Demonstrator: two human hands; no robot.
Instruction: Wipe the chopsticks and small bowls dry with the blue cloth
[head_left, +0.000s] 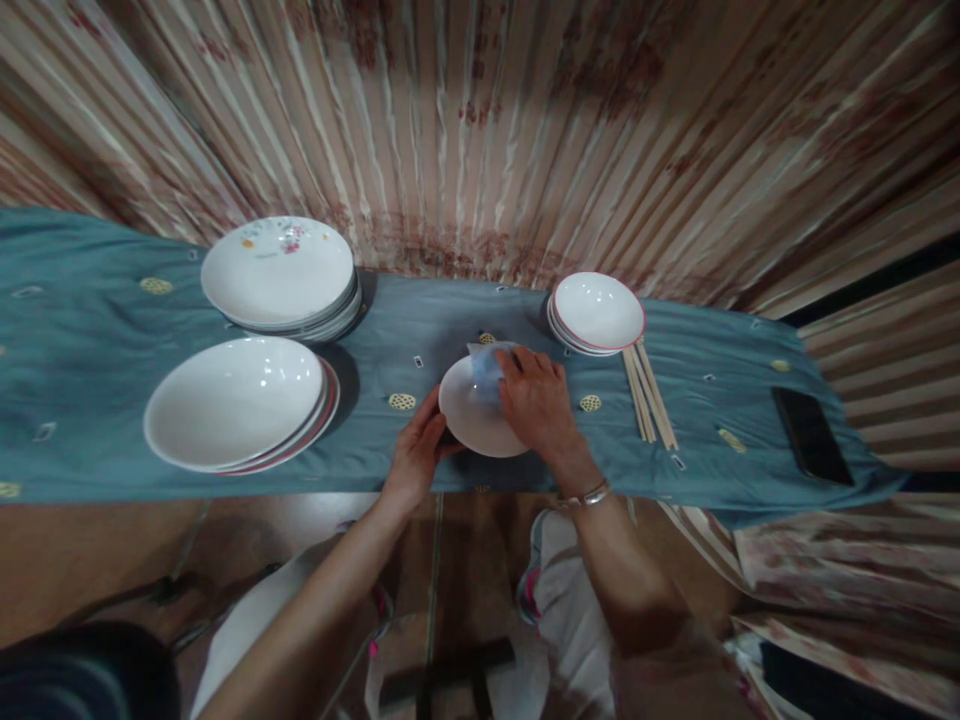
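Note:
A small white bowl (480,425) is held over the cloth-covered table, tilted a little. My left hand (417,445) grips its left rim, thumb at the edge and the other fingers partly hidden beneath. In my right hand (536,400) is a pale blue cloth (486,370), pressed against the inside of the bowl by bent fingers. Up and to the right sits a short stack of white bowls (598,312) with a red rim on the top one. Several wooden chopsticks (649,395) lie beside that stack.
At the left stand a stack of flower-patterned plates (277,270) and, nearer me, a stack of large white dishes (236,405). A black phone (812,435) lies at the right end of the teal tablecloth (390,320). Pleated curtains (465,130) hang behind the table.

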